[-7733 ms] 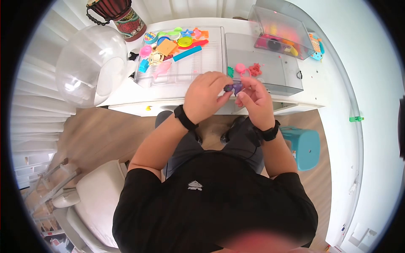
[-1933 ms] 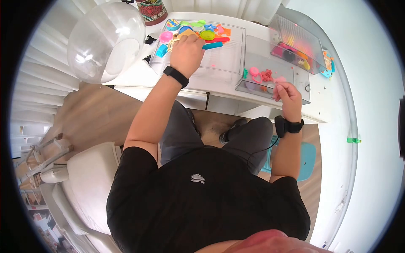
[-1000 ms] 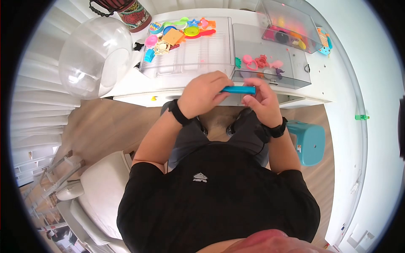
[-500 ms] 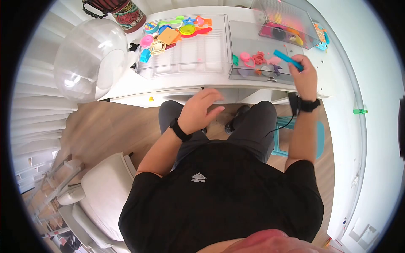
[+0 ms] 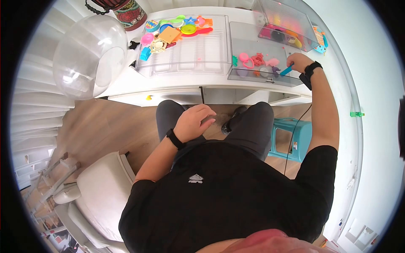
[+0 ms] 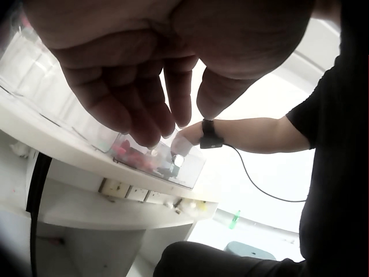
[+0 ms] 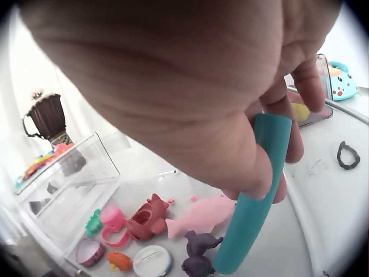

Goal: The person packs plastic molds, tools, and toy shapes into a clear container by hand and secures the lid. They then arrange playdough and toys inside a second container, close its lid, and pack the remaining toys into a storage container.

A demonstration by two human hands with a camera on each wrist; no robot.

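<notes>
My right hand (image 5: 300, 62) pinches a teal rod (image 7: 253, 213) between thumb and fingers, its lower end slanting down inside the grey see-through box (image 5: 249, 40). Close to that end sits a purple animal-shaped toy (image 7: 200, 249). Around it in the box lie a pink fish shape (image 7: 202, 214), a red figure (image 7: 149, 218), a white round disc (image 7: 153, 261), an orange piece (image 7: 119, 261) and a pink ring-like toy (image 7: 114, 224). My left hand (image 5: 193, 122) hovers over the lap in front of the table, fingers loosely bent and holding nothing.
Left of the box, a clear tray (image 5: 206, 52) bears several colourful moulds and an orange square (image 5: 170, 35). A transparent globe (image 5: 90, 55) and a drum (image 5: 130, 16) stand farther left. Behind the box is a lidded clear case (image 5: 287, 25); a teal stool (image 5: 291, 139) stands below.
The purple toy, earlier in both hands, now lies in the grey box. My left hand took the teal rod from the tray; my right hand then carried it to the box. The left drew back.
</notes>
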